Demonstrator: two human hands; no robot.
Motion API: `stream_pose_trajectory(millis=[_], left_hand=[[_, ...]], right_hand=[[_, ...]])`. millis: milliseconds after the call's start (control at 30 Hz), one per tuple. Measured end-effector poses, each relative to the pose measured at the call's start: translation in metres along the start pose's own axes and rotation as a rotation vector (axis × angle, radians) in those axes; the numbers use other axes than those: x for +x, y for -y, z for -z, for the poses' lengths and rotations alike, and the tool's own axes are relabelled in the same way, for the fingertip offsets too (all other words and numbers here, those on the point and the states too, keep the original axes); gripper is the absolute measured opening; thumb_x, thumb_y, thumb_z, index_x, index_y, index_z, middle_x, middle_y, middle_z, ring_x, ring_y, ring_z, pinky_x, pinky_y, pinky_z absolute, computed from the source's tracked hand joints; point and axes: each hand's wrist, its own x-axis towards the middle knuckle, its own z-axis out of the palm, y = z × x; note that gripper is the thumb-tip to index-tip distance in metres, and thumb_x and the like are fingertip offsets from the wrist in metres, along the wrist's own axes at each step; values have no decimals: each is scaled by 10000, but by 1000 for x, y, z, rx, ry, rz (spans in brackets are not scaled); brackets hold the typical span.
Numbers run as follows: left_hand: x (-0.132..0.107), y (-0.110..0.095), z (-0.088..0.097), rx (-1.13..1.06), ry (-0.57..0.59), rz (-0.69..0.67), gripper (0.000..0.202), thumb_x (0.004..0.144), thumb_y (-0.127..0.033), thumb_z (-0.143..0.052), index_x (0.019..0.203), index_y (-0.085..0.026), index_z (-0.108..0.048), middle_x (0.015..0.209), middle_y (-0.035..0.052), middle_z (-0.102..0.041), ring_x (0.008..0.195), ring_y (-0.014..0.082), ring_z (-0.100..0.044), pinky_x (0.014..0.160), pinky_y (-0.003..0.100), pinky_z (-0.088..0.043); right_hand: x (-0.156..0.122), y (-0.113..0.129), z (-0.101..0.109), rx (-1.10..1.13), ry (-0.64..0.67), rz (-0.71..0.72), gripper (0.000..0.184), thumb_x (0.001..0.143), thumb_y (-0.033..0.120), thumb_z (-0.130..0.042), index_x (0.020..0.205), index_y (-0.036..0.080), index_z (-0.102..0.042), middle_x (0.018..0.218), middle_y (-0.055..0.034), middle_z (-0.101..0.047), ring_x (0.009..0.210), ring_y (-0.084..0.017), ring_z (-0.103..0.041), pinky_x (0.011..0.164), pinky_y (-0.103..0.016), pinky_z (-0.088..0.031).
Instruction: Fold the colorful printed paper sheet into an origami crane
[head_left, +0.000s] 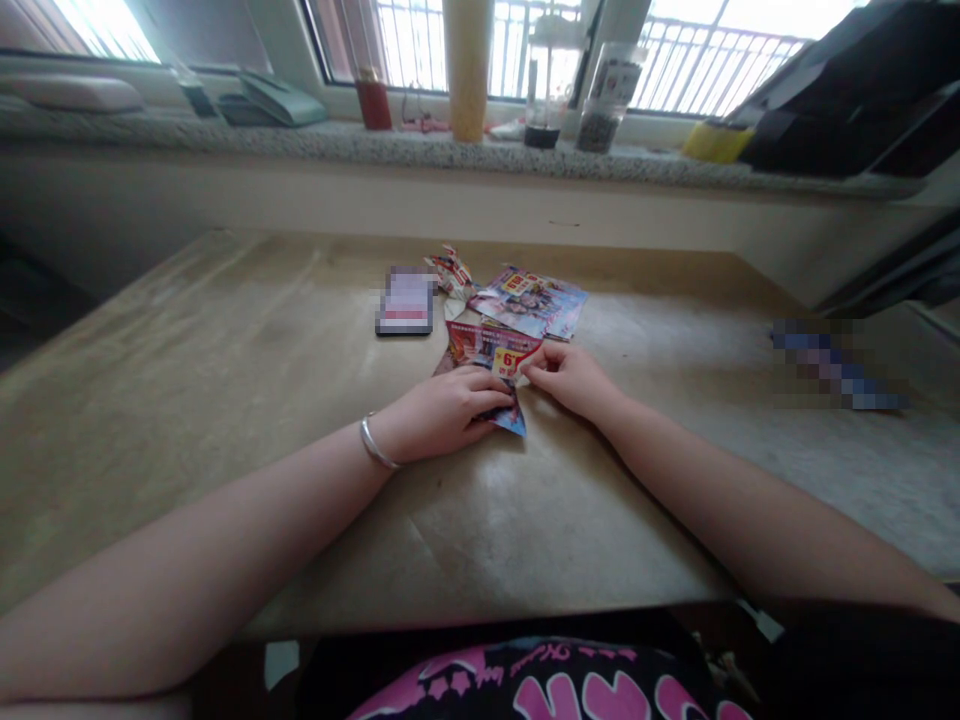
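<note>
A colourful printed paper point(486, 352), partly folded, lies on the tan tabletop point(225, 340). My left hand point(442, 410), with a silver bracelet on its wrist, presses down on the paper's near part with fingers curled over it. My right hand point(570, 378) pinches the paper's right edge between thumb and fingers. Just beyond lies another printed sheet point(534, 302), and a small folded paper piece point(450, 270) sits at its left.
A phone point(405, 302) lies left of the papers. A blurred blue object point(832, 365) rests at the right. The stone windowsill point(420, 148) behind holds a red cup point(373, 100), a yellow cylinder point(467, 70), jars and a black case point(847, 95).
</note>
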Motion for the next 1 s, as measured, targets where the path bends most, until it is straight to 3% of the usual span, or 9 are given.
stream_pose_trajectory(millis=[233,433,533,667,767,900,1000], left_hand=[[-3,2,6,-47,46,11,377,912,-393,-526,1230,-212,-617,1387,113,-503,1294,273,-441,1097,470,-360],[-6,9,9,-164,85,-49,254,925,-341,-516,1094,-286,-698,1252,62,-584,1188,219,-518,1066,405,-391],[-6,7,7,-131,70,3,286,914,-320,-525,1157,-252,-659,1246,84,-578,1169,225,-524,1055,415,-398],[-4,3,4,-45,73,60,412,898,-362,-544,1274,-193,-561,1412,125,-466,1291,268,-438,1104,463,-340],[-4,3,3,-2,105,72,510,900,-424,-535,1345,-180,-487,1479,123,-395,1359,277,-366,1136,479,-290],[-4,5,2,26,124,69,538,906,-460,-511,1353,-163,-476,1462,111,-426,1363,266,-361,1148,455,-279],[-3,5,2,25,122,69,532,904,-464,-507,1346,-168,-480,1422,99,-480,1352,262,-373,1142,441,-287]], right_hand=[[2,-7,-2,-51,-28,49,112,737,281,-571,681,186,-591,640,21,-592,591,-113,-479,568,-237,-349],[3,-9,-2,-94,-27,51,122,750,285,-560,679,187,-578,642,21,-587,596,-114,-476,573,-236,-347],[5,-10,-2,-110,-27,54,125,758,290,-554,689,188,-579,654,19,-588,609,-117,-481,577,-237,-349],[6,-12,-3,-114,-19,60,148,767,307,-552,678,189,-560,660,11,-593,619,-122,-492,573,-239,-352],[6,-13,-3,-39,-26,108,123,763,314,-563,782,193,-557,700,11,-613,613,-121,-504,572,-240,-367],[5,-11,-3,53,-8,172,266,724,303,-622,943,187,-525,782,7,-664,574,-109,-505,576,-246,-385],[7,-12,-5,69,5,140,318,724,317,-645,993,182,-544,815,-2,-692,582,-108,-529,592,-249,-400]])
